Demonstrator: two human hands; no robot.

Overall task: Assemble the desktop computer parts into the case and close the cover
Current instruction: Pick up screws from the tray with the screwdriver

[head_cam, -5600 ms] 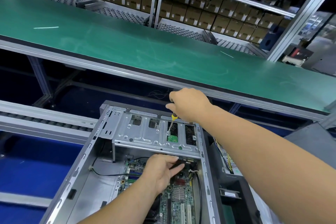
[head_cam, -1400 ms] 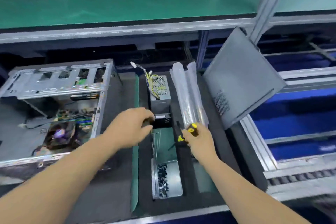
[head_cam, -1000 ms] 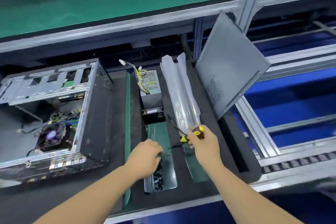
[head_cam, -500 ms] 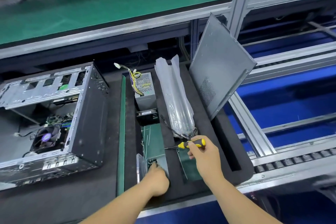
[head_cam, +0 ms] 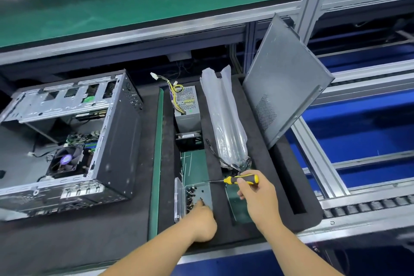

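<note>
Since half a second ago our left hand (head_cam: 202,223) has pulled back slightly, its curled fingers now reaching among the small dark screws (head_cam: 190,197) in the clear plastic tray (head_cam: 178,199), though we cannot tell whether they are pinching one. Our right hand (head_cam: 257,195) is gripping the yellow-and-black screwdriver (head_cam: 240,179) level above the tray. The open grey metal computer case (head_cam: 74,141) is lying at left, its grey side cover (head_cam: 284,80) leaning upright at right.

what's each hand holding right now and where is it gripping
The right hand grips the screwdriver by its yellow-black handle. The left hand reaches into the screw tray; whether it pinches a screw cannot be told.
</note>
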